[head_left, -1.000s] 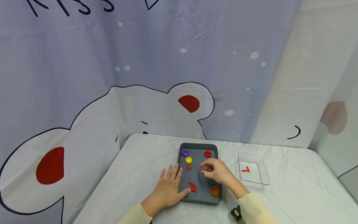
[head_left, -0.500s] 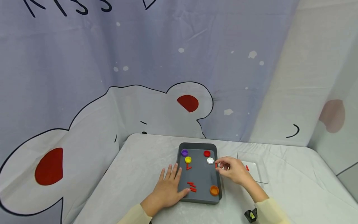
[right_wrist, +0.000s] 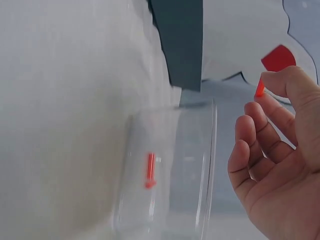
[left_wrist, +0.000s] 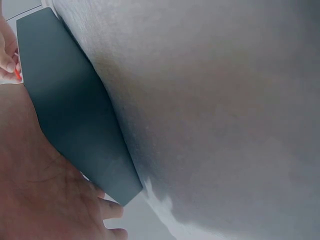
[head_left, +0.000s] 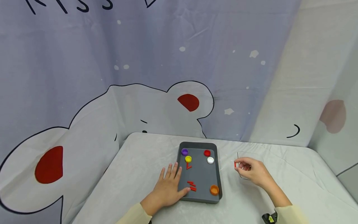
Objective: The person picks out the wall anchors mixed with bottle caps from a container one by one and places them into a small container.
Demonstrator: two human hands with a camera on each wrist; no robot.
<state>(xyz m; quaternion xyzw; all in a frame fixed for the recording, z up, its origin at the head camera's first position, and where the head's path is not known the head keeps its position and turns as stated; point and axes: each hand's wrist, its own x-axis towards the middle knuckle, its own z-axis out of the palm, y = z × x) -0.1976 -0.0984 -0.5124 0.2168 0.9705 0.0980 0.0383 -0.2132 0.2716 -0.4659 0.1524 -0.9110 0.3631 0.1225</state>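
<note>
Head view: to the right of the gray tray (head_left: 202, 175), the right hand (head_left: 254, 171) pinches a red stick (head_left: 235, 165) between thumb and index finger, its other fingers loosely bent. On the tray's left rim, the left hand (head_left: 167, 189) lies with fingers straight and spread, gripping nothing, its thumb over the near-left part. Beside that thumb, inside the tray, is a cluster of red sticks (head_left: 193, 188). Right of the tray, partly covered by the right hand, stands a clear box (right_wrist: 187, 165); the right wrist view shows at least one loose red stick (right_wrist: 150, 167) inside. Toward the tray's far-left corner sit a purple cap (head_left: 185, 152) and a yellow cap (head_left: 188, 159); toward its far-right corner, a red cap (head_left: 207, 153) and a white cap (head_left: 210, 160); at its near-right corner, an orange cap (head_left: 214, 190). White cloth (head_left: 148, 158) extends beneath the tray.
</note>
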